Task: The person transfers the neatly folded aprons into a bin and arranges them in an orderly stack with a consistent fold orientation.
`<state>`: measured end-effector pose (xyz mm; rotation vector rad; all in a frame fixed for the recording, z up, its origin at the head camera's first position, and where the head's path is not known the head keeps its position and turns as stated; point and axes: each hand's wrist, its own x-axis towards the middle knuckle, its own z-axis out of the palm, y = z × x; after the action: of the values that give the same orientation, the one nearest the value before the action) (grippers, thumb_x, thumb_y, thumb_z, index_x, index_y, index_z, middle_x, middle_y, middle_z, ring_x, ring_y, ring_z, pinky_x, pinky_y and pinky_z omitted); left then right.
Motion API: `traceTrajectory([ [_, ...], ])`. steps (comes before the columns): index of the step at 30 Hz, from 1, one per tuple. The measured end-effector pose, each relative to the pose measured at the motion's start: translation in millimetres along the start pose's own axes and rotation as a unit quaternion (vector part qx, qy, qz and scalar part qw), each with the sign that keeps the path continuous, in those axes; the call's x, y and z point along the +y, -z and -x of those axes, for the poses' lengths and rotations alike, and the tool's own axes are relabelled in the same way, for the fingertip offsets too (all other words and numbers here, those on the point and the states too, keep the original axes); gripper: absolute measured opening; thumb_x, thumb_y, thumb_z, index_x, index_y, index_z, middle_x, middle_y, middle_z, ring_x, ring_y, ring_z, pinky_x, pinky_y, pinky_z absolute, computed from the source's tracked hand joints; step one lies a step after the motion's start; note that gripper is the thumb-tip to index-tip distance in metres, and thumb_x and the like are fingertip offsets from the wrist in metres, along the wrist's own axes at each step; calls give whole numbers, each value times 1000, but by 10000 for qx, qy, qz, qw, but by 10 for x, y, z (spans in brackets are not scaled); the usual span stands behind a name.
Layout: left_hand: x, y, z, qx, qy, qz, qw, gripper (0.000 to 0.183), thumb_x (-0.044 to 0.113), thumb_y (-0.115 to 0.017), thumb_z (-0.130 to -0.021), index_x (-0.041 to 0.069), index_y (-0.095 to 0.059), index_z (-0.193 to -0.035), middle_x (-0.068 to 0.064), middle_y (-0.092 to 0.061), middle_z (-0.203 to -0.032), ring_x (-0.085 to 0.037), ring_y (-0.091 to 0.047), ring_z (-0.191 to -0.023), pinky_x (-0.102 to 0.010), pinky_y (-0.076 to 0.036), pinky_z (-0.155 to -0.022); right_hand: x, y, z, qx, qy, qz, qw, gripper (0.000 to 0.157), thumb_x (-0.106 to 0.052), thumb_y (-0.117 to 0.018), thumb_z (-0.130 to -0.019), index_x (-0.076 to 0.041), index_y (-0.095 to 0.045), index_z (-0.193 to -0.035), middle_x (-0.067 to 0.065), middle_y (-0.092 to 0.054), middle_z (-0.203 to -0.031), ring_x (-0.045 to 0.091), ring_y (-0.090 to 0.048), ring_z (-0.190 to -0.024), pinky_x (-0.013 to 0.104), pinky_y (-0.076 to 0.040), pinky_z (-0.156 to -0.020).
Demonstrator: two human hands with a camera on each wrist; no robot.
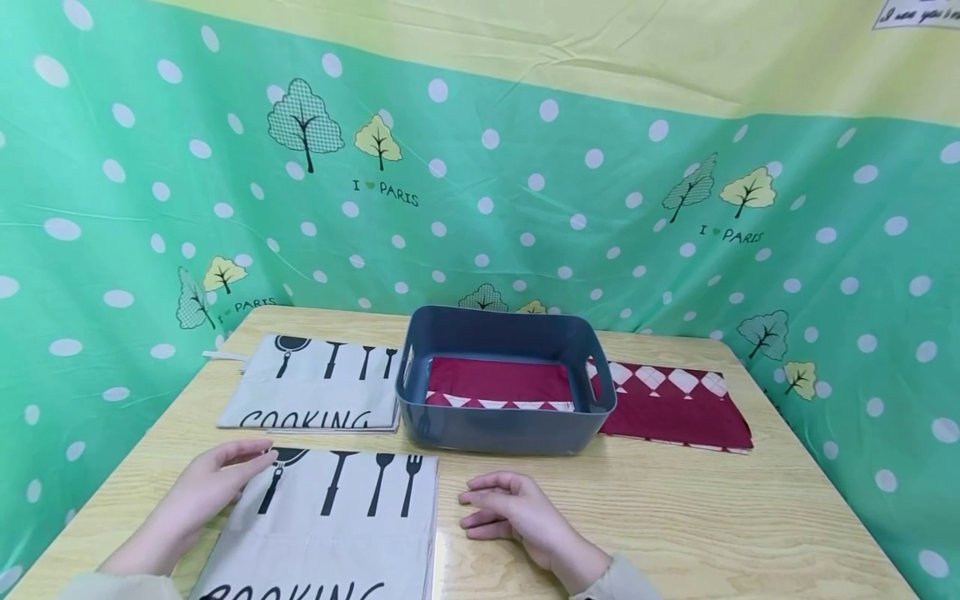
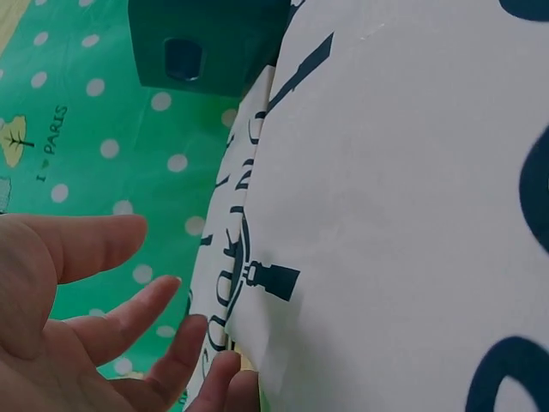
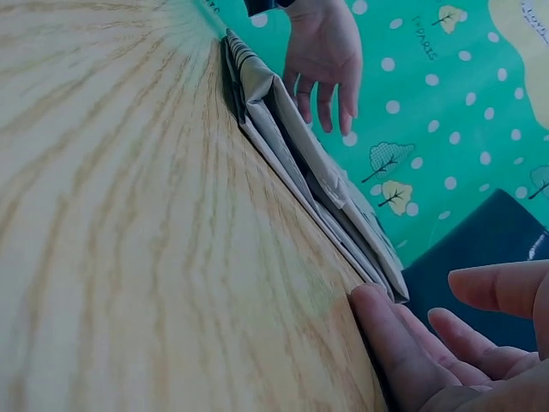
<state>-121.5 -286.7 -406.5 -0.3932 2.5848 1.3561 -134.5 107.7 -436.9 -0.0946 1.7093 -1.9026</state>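
A folded pale grey cloth (image 1: 330, 542), printed with black utensils and the word COOKING, lies at the front of the table. My left hand (image 1: 213, 487) is at its upper left corner, thumb and fingers apart and loosely bent. In the left wrist view the fingers (image 2: 129, 322) are beside the cloth's edge. My right hand (image 1: 517, 517) rests low on the table to the right of the cloth, fingers loosely bent and holding nothing. Several stacked layers of the folded cloth (image 3: 309, 172) show from the side in the right wrist view.
Behind stands a dark blue bin (image 1: 502, 429) with a folded maroon cloth (image 1: 498, 379) inside. A similar grey printed cloth (image 1: 315, 392) with a white strap lies left of the bin, and another maroon cloth (image 1: 675, 408) with white shapes lies right. A green dotted curtain (image 1: 480, 167) surrounds the table.
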Motion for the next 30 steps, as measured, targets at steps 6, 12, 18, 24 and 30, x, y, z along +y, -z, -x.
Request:
traceTrajectory([
  [6, -39, 4, -24, -101, 129, 35, 9999, 75, 46, -50, -101, -7, -31, -150, -36, -32, -150, -42, -45, -128, -20, -45, -80, 15, -20, 5, -15, -10, -55, 10000, 42, -16, -61, -96, 12, -53, -127, 17, -70, -118, 21, -74, -86, 37, -61, -80],
  [12, -59, 6, -37, -170, 148, -7, 9997, 78, 46, -50, -101, -10, -25, -150, -40, -27, -150, -49, -42, -130, -28, -49, -86, 36, -40, 9, -45, 60, -86, 9999, 42, -15, -61, -96, 12, -53, -126, 18, -69, -118, 22, -74, -87, 38, -61, -81],
  [18, -103, 11, -46, -213, 132, -191, 9995, 72, 29, -57, -99, -14, -26, -147, -42, -31, -144, -54, -41, -127, -56, -48, -98, 30, -68, -7, -17, 26, -105, 9999, 41, -15, -61, -96, 12, -53, -126, 19, -69, -118, 22, -74, -88, 38, -61, -81],
  [24, -120, 5, -55, -182, 56, -455, 9988, 70, 20, -63, -94, -15, -29, -144, -42, -37, -141, -55, -43, -125, -57, -48, -97, 25, -119, -36, -4, -73, -104, 9999, 42, -15, -62, -96, 11, -54, -127, 18, -69, -119, 22, -74, -89, 38, -61, -82],
  [30, -118, -4, -56, -134, 18, -631, 9979, 72, 12, -69, -88, -17, -31, -142, -41, -41, -140, -56, -44, -124, -60, -45, -98, 47, -166, -67, -44, -77, -150, 9998, 41, -14, -62, -95, 11, -54, -127, 18, -69, -119, 22, -74, -89, 38, -61, -82],
])
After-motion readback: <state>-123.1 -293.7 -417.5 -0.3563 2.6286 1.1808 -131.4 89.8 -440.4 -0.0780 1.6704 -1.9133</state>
